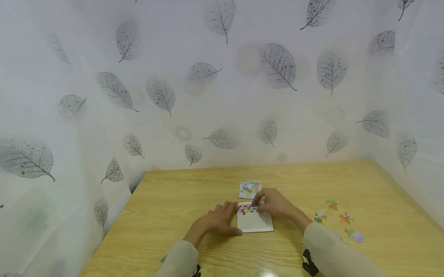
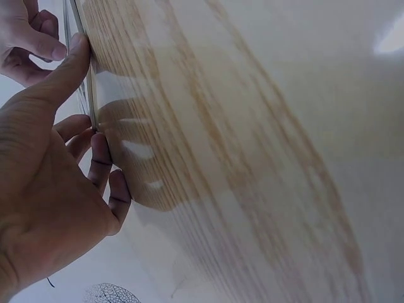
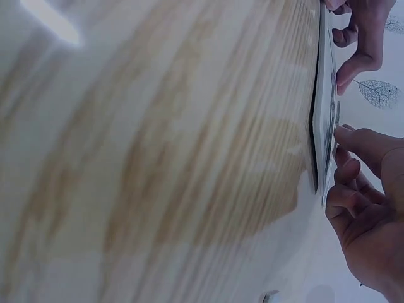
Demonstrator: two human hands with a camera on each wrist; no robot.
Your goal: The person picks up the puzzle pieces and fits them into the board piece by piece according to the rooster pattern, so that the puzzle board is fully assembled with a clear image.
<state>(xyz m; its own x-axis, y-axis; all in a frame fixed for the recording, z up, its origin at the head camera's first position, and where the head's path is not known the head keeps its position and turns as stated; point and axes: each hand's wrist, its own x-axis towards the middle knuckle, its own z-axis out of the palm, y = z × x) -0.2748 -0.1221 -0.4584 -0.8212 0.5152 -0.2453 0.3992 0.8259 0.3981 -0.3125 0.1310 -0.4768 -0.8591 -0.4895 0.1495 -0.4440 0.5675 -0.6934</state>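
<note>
Flat white square puzzle tray [image 1: 255, 224] lies on the light wood-grain surface [image 1: 187, 187], between both hands. Small multicoloured flat jigsaw pieces [image 1: 245, 209] sit along its far side; near part shows bare white. Left hand [image 1: 220, 220]: fingers spread, thumb at near-left corner, index at far-left corner, holding tray by its left side. Right hand [image 1: 274, 203]: fingers bent, thumb and index nearly together over the pieces; cannot tell if one is pinched. Colourful square picture card [image 1: 249, 189] just beyond tray; loose multicoloured flat jigsaw pieces [image 1: 355, 235] right of the right arm.

Handling, judged: pieces look light, thin, fairly stiff, likely card; take by opposite edges, press flat, don't bend the tabs. Tray probably light and rigid, may slide on the glossy surface, so brace at corners or rim.
</note>
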